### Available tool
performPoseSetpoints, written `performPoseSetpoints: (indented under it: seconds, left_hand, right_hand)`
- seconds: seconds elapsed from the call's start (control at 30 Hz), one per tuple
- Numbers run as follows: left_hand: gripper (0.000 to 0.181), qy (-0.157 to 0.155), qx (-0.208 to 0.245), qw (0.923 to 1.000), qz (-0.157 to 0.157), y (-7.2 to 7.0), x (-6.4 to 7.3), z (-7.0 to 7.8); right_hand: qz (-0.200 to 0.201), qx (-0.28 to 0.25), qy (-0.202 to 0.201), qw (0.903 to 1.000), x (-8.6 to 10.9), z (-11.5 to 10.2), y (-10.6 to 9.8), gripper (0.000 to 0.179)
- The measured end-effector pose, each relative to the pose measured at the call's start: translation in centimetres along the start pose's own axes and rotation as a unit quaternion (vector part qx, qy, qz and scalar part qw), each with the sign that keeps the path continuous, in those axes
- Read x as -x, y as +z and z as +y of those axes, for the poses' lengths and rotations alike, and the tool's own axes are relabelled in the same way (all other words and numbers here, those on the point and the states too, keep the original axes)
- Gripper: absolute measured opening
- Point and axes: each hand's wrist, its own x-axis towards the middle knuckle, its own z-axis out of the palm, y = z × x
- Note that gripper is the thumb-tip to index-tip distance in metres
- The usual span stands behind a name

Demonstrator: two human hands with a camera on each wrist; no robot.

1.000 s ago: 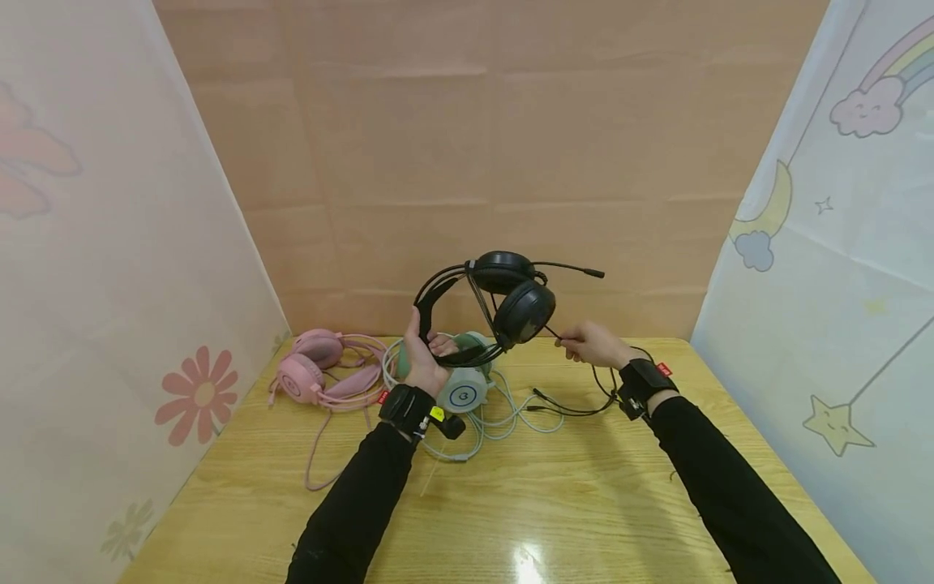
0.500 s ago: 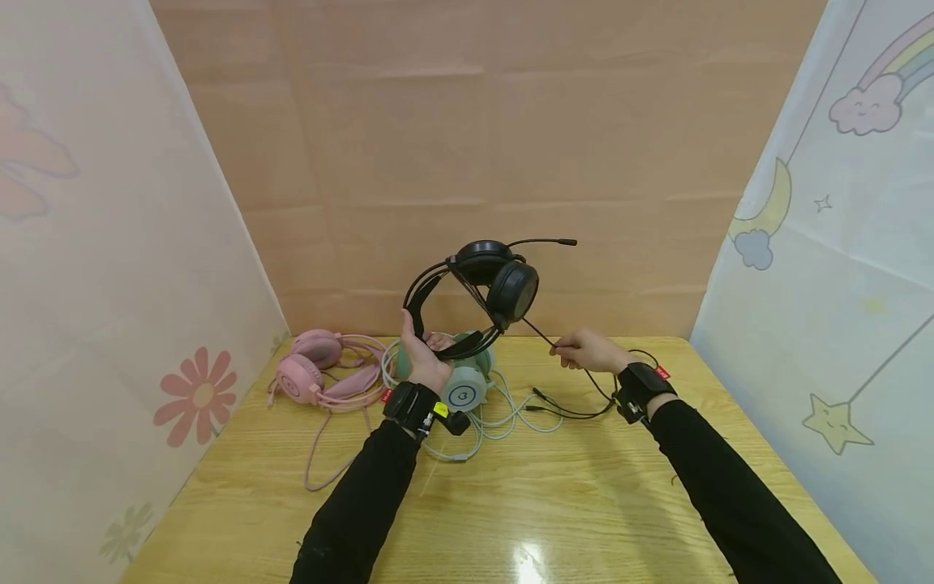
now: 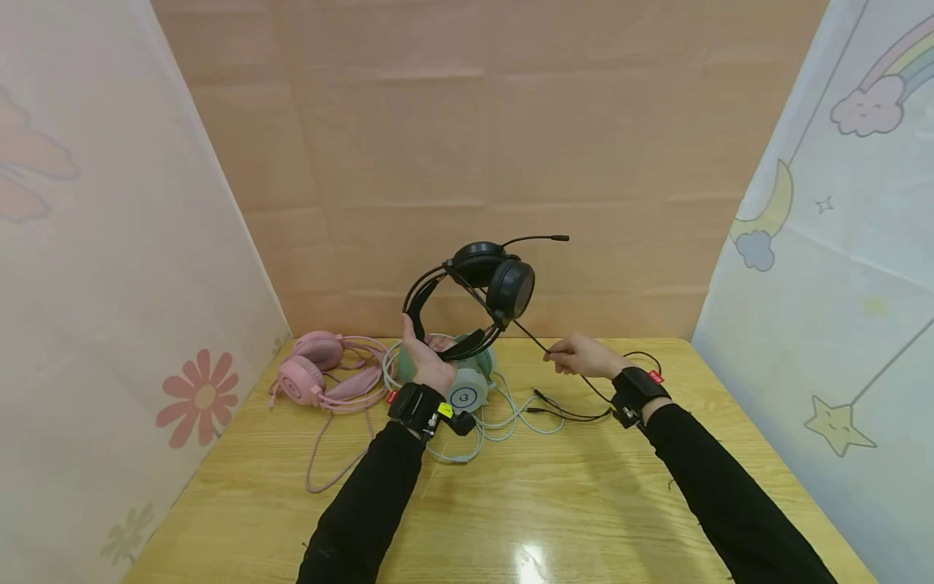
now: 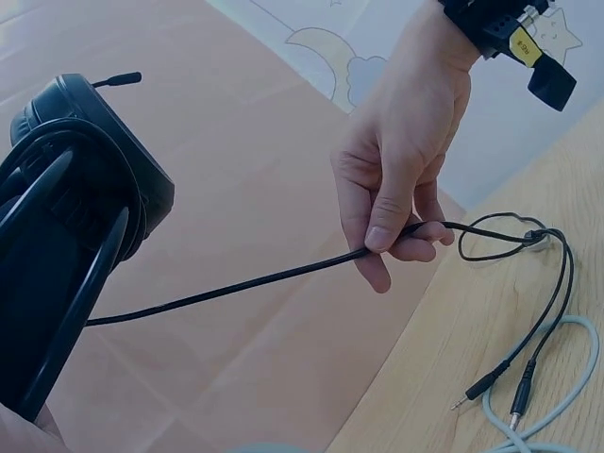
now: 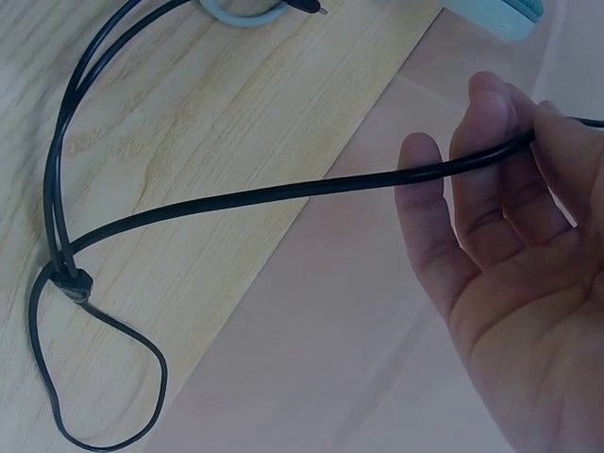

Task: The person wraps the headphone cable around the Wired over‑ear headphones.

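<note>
Above the table, my left hand (image 3: 432, 369) holds a black headset (image 3: 511, 288) by its headband. Its earcups point up and right, and a thin microphone boom (image 3: 536, 238) sticks out to the right. My right hand (image 3: 587, 355) pinches the headset's black cable (image 4: 226, 289) between thumb and fingers, a short way right of the earcups. In the right wrist view the cable runs from the fingers down to a dark tie (image 5: 74, 283) with a small loop beside it. Two thin ends lead on from there to plugs (image 4: 486, 382) lying on the table.
A pale green headset (image 3: 467, 392) sits under my left hand, partly hidden, its light cable (image 3: 503, 430) coiled in front. Left of it lies a pink headset (image 3: 301, 380) with its cord trailing forward. A brown paper backdrop (image 3: 481, 162) rises behind the wooden table (image 3: 554, 503).
The black headset has shifted left and tilted a little in my left hand. My right hand has moved slightly left, and more cable shows between it and the earcup.
</note>
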Motion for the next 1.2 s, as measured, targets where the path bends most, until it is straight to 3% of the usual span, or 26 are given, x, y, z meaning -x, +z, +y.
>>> performPoseSetpoints:
  seconds: [0.4,0.6,0.87,1.2]
  left_hand:
    - [0.057,0.013,0.021,0.9997,0.004,0.6,0.3,-0.7]
    - [0.060,0.044,-0.026,0.9985,0.018,0.6,0.3,-1.1]
    - [0.063,0.108,-0.084,0.9896,0.044,0.6,0.1,-1.7]
    - [0.065,0.134,-0.121,0.9826,0.042,0.8,0.1,-2.2]
  right_hand:
    - [-0.008,-0.009,0.012,0.9999,-0.4,-0.4,0.3,0.027]
    - [-0.012,-0.010,0.007,0.9999,-0.1,-0.6,0.7,0.025]
    - [-0.023,-0.012,-0.006,0.9996,-0.3,-0.6,0.8,0.025]
    - [-0.029,-0.016,-0.009,0.9994,-0.2,-0.8,0.5,0.025]
